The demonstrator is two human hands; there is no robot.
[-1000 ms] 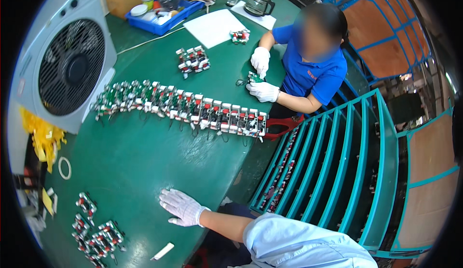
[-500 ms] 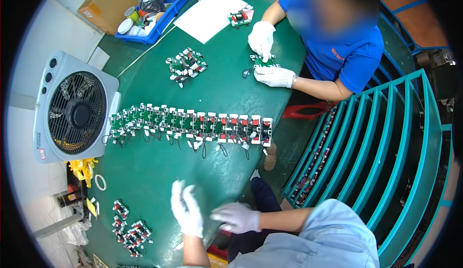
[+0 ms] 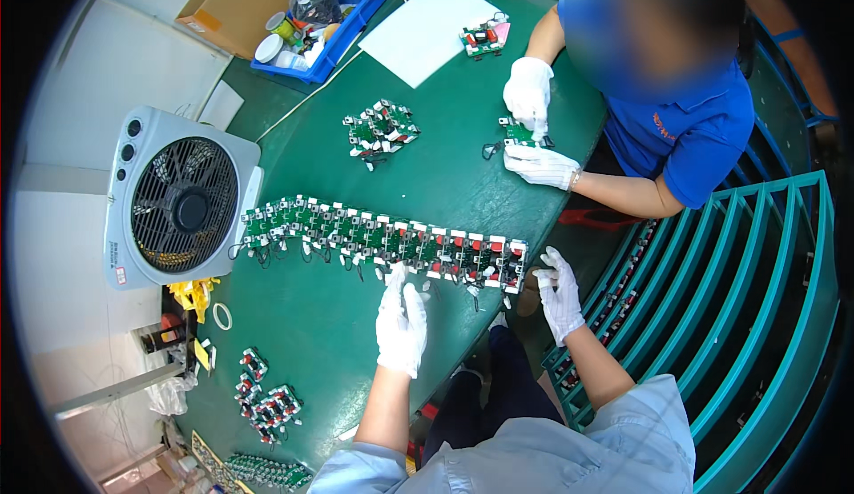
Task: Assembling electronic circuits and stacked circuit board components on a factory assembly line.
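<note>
The row of circuit boards (image 3: pixel 378 236) lies across the green table (image 3: pixel 311 321), packed side by side, from near the fan (image 3: pixel 189 209) to the table's right edge; the gloved left hand (image 3: pixel 402 329) is at the row's lower side, fingers extended and loosely parted, with nothing seen in its grasp (whether the fingertips touch a board, I cannot tell); the right hand (image 3: pixel 560 298), gloved too, is spread wide just past the row's right end, holding nothing visible; to handle the boards well, grip them by their outer edges and press evenly, so that none tips out of line; keep the dangling black wires (image 3: pixel 477 301) clear of the fingers, and leave the co-worker's nearer hand (image 3: pixel 538 167) its room beyond.
</note>
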